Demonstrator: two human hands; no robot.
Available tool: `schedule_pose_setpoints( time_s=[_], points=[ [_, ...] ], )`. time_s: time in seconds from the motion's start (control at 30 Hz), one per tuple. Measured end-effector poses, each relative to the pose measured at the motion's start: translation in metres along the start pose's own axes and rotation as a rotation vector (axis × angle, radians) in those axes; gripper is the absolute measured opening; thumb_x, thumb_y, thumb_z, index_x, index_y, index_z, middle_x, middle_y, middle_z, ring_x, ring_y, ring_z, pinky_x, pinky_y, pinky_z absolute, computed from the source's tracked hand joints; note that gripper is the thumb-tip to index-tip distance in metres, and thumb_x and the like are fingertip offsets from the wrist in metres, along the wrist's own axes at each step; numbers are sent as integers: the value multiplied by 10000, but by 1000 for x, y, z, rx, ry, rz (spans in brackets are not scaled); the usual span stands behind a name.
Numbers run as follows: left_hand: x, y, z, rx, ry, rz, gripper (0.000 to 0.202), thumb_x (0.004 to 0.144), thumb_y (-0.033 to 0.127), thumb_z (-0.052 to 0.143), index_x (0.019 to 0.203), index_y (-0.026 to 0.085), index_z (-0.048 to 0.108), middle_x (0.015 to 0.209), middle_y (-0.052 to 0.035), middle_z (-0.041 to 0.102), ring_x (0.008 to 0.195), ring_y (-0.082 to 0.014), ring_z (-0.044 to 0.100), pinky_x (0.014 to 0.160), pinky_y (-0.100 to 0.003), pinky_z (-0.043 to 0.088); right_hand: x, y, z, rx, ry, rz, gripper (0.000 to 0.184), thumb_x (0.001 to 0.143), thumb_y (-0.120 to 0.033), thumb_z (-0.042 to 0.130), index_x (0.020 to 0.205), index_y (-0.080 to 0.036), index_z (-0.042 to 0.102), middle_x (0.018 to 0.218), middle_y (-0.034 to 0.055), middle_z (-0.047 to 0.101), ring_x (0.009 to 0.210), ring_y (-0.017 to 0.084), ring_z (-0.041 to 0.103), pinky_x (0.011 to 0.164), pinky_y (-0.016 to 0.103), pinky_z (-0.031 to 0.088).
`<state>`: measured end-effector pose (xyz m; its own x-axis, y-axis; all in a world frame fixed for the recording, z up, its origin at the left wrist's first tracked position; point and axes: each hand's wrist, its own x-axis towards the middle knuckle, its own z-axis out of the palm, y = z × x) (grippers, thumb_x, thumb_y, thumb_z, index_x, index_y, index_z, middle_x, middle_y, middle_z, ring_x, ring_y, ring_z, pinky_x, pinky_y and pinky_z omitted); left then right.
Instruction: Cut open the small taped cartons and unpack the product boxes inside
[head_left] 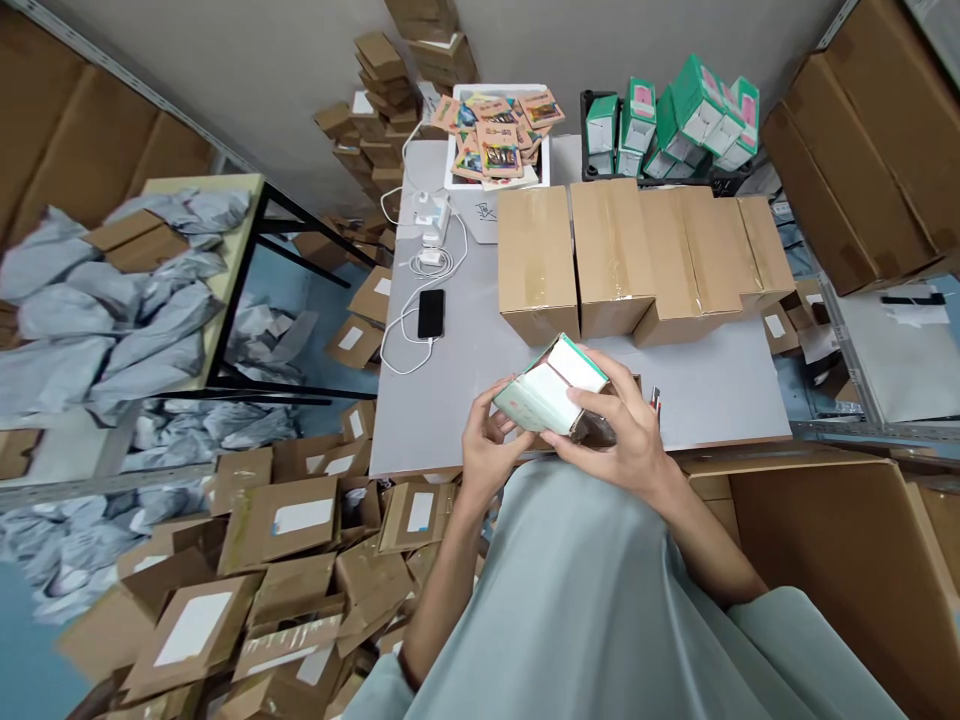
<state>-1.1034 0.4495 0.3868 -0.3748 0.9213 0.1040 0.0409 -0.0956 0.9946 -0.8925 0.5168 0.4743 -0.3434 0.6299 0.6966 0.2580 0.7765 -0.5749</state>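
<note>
Between my two hands, a green and white carton [541, 392] is held tilted above the front edge of the grey table [465, 420]. My left hand [491, 440] grips its left side and lower edge. On the opposite side, my right hand [621, 425] wraps round the carton, with its fingers over the top face. Below the carton, partly hidden by the right hand, is a dark brown or clear-wrapped part I cannot make out. Just right of that hand lies a small red and black pen-like item [655, 400].
Sealed brown boxes [536, 260] stand in a row behind my hands. A white bin [451, 160] holds colourful packets; a black crate [589, 175] holds green cartons. A phone [431, 314] and white cables lie left. Parcels [300, 515] cover the floor; an open box [825, 520] stands right.
</note>
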Motion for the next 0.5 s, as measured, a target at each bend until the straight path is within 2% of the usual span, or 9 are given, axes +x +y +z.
schedule_pose_setpoints(
  time_s=[0.13,0.27,0.33,0.5],
  points=[
    [-1,0,2,19,18,-10,722,749,316,954,1407,250,667,1515,-128,700,1200,-274,808,1001,-404,709,1,2,2,-12,34,-6,628,925,-267,872,1443,-334,522,1634,184,608,1423,347,707,1028,501,703],
    [-1,2,3,28,22,-15,718,740,300,948,1402,252,673,1541,-127,685,1272,-294,783,1024,-403,699,-2,6,4,-60,24,52,636,919,-325,864,1460,-326,528,1597,175,637,1392,360,726,1034,526,705],
    [-1,4,3,33,13,-31,719,741,294,951,1403,254,674,1560,-127,673,1287,-296,775,1029,-398,694,-4,7,5,-68,35,70,617,904,-359,878,1434,-338,562,1574,167,653,1371,370,734,1020,549,712],
    [-6,8,5,42,14,-90,736,737,322,981,1401,255,670,1499,-119,707,1181,-271,804,1017,-409,696,-5,9,4,-40,29,112,544,868,-377,913,1338,-361,640,1559,149,673,1334,378,748,989,580,726]
  ],
)
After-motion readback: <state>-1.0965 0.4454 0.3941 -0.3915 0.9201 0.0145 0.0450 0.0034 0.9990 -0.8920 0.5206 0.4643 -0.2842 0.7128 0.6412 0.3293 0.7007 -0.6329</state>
